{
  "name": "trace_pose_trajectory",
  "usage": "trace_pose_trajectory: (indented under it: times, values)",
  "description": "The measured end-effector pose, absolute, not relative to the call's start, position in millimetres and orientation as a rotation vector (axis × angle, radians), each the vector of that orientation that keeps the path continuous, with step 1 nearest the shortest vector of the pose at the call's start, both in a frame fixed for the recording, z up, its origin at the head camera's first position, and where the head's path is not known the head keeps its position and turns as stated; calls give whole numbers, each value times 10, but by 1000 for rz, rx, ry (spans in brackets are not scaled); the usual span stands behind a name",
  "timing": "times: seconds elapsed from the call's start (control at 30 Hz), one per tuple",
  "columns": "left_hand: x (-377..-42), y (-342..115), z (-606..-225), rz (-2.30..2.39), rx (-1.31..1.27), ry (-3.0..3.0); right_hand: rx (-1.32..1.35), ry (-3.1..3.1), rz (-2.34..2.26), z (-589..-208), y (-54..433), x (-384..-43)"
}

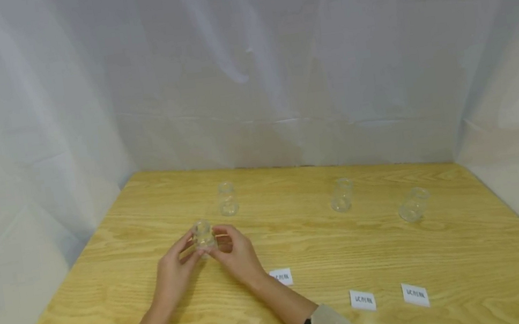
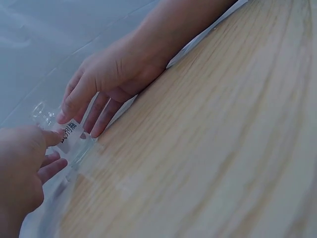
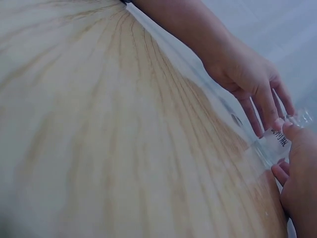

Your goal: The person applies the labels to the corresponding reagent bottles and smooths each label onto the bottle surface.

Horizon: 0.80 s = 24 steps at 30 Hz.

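Both hands meet at a small clear glass reagent bottle (image 1: 203,232) at the left of the table. My left hand (image 1: 172,275) grips its left side, and my right hand (image 1: 243,257) grips the right. In the left wrist view, a white label (image 2: 72,130) with black characters lies against the bottle's side. Both thumbs press on that label, seen also in the right wrist view, where the bottle's neck (image 3: 302,118) shows above the fingers. The bottle's far side is partly hidden by the hands.
Three more clear bottles stand farther back: one (image 1: 227,201) just behind the hands, others (image 1: 341,198) (image 1: 413,207) to the right. Several white label cards (image 1: 281,276) (image 1: 363,299) (image 1: 415,294) lie near the front of the wooden table (image 1: 298,243). White sheeting (image 1: 278,73) surrounds it.
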<state>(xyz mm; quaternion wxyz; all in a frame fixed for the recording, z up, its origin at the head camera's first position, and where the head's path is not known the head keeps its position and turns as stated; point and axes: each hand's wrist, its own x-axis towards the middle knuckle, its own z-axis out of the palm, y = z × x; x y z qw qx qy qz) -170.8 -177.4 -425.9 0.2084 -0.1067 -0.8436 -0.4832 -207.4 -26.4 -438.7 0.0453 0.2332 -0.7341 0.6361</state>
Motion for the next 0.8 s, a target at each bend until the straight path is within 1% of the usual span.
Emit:
trace_pose_trajectory:
  times: [0.3,0.8]
  values:
    - [-1712,-1835,-4271,-1341,-354,-2319,727,-2245,1836,-4386,-277,-2085]
    - [-1735,-1917,-4249,-1471,-255,-2394,697,-2228,1868,-4349,-214,-2097]
